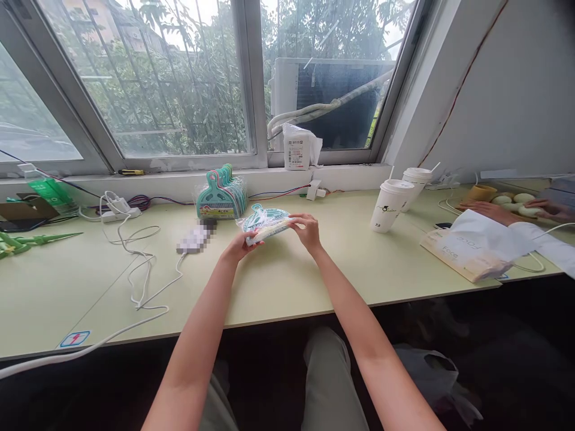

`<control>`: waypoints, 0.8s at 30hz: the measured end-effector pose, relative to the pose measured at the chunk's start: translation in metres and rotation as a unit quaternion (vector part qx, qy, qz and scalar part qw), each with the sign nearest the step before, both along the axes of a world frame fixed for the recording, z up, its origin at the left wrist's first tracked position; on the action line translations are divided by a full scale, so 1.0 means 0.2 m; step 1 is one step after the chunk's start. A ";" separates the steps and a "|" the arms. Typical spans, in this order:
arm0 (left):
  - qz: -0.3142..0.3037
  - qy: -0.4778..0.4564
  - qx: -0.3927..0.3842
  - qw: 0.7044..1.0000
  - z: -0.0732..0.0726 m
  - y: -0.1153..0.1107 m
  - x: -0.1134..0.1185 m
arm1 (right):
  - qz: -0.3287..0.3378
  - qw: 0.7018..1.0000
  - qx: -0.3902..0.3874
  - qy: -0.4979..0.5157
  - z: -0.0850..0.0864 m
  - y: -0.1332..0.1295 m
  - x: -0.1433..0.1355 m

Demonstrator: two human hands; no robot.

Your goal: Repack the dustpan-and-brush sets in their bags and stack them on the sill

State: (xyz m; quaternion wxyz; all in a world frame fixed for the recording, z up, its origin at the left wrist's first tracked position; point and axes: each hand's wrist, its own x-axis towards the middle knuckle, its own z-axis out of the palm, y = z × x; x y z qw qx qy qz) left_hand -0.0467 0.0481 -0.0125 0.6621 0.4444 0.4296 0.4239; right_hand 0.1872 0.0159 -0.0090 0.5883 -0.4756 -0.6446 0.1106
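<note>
Both my hands hold a teal piece in clear plastic wrap (pixel 269 220), with a rounded loop at its far end and a pale edge toward me. It is tilted just above the table. My left hand (pixel 240 246) grips its near left corner, fingers closed. At its right end, my right hand (pixel 307 231) pinches the edge between thumb and fingers. Behind it stands a row of similar teal pieces with looped handles (pixel 220 194), also plastic-wrapped, with printed labels. What kind of item these are I cannot tell for sure.
A blurred-out device with a white cable (pixel 194 240) lies left on the table (pixel 287 293). Two white lidded cups (pixel 390 206) and a tissue pack (pixel 471 248) stand right. Another person's hands (pixel 489 211) are at the far right by round pale objects (pixel 514 203).
</note>
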 end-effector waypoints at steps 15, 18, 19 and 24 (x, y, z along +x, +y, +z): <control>-0.120 0.125 0.145 0.974 0.06 -0.06 0.02 | 0.073 0.957 -0.185 0.210 -0.16 0.13 0.06; -0.123 0.085 0.153 0.977 0.08 -0.09 0.03 | 0.109 0.943 -0.186 0.254 -0.16 0.15 0.08; -0.122 0.073 0.165 0.976 0.09 -0.09 0.03 | 0.097 0.942 -0.175 0.270 -0.15 0.15 0.09; 0.007 0.143 0.257 0.956 0.04 -0.05 0.07 | 0.000 0.955 -0.145 0.260 -0.16 0.16 0.09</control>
